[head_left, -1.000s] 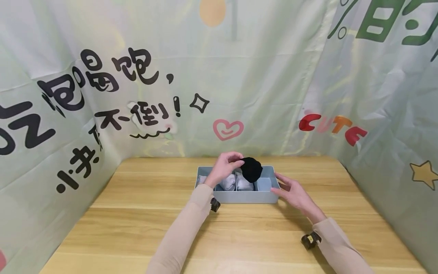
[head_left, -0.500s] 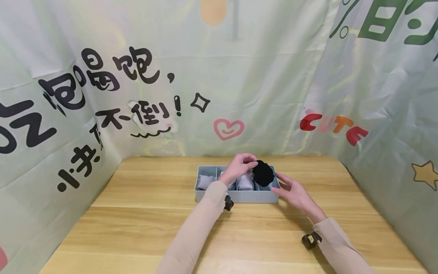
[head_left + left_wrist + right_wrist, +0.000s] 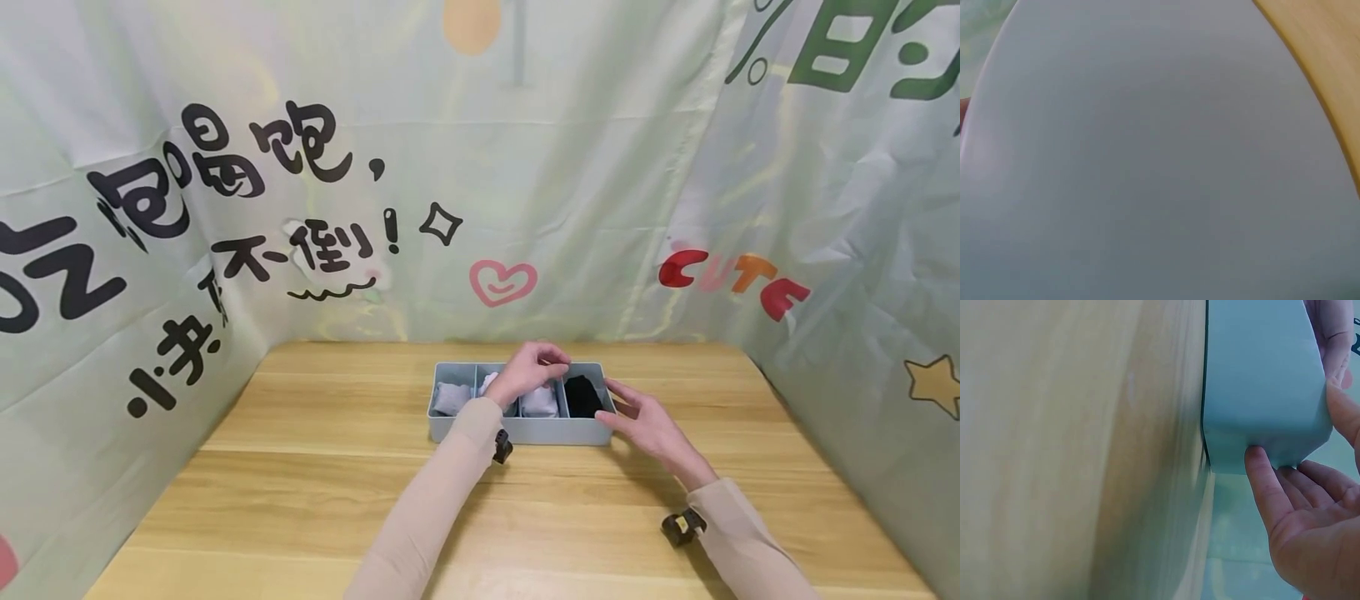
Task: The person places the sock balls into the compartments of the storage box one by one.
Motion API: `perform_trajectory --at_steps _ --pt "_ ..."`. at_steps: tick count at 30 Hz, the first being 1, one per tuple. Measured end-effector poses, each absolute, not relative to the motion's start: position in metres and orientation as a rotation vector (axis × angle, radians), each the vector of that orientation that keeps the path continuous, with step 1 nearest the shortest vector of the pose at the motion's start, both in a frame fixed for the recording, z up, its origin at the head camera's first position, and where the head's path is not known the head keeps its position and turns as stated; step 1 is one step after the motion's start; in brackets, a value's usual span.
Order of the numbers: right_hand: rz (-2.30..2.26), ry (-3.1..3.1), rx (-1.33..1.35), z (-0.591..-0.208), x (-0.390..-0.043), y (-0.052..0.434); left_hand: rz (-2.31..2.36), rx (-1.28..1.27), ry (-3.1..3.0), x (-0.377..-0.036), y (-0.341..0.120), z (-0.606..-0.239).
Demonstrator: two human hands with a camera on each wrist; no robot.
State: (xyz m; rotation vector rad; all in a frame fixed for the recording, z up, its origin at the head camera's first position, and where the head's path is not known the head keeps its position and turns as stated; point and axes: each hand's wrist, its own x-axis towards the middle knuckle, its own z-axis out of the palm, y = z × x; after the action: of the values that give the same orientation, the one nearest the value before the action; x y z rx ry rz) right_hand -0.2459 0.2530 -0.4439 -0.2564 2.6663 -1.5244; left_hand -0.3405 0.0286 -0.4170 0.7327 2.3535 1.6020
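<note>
A grey-blue divided box (image 3: 517,431) stands on the wooden table (image 3: 315,467). A black sock (image 3: 582,396) lies in its rightmost compartment. A grey sock (image 3: 452,398) fills the leftmost one and a pale sock (image 3: 538,402) the third. My left hand (image 3: 536,367) hovers over the middle of the box with loosely curled fingers, holding nothing and hiding most of the second compartment. My right hand (image 3: 639,413) rests with straight fingers against the box's right end. In the right wrist view its thumb (image 3: 1264,481) touches the box's corner (image 3: 1260,381). The box's wall (image 3: 1147,156) fills the left wrist view.
Printed fabric sheets (image 3: 525,167) enclose the table at the back and on both sides. Bare wood lies in front of the box and to its left. Small black wrist cameras (image 3: 681,527) sit on both sleeves.
My left hand carried the black sock rightward over the box and let it go. The sock now lies in the rightmost compartment. The right hand stayed at the box's end.
</note>
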Motion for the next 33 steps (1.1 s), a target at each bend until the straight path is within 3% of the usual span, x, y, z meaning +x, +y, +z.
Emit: perform_trajectory --at_steps 21,33 --pt "-1.552 2.645 -0.222 -0.442 -0.244 0.260 1.729 0.855 2.407 -0.329 -0.002 -0.419" --pt "-1.454 2.741 -0.239 -0.437 -0.248 0.250 1.603 0.779 2.566 -0.326 -0.041 -0.417"
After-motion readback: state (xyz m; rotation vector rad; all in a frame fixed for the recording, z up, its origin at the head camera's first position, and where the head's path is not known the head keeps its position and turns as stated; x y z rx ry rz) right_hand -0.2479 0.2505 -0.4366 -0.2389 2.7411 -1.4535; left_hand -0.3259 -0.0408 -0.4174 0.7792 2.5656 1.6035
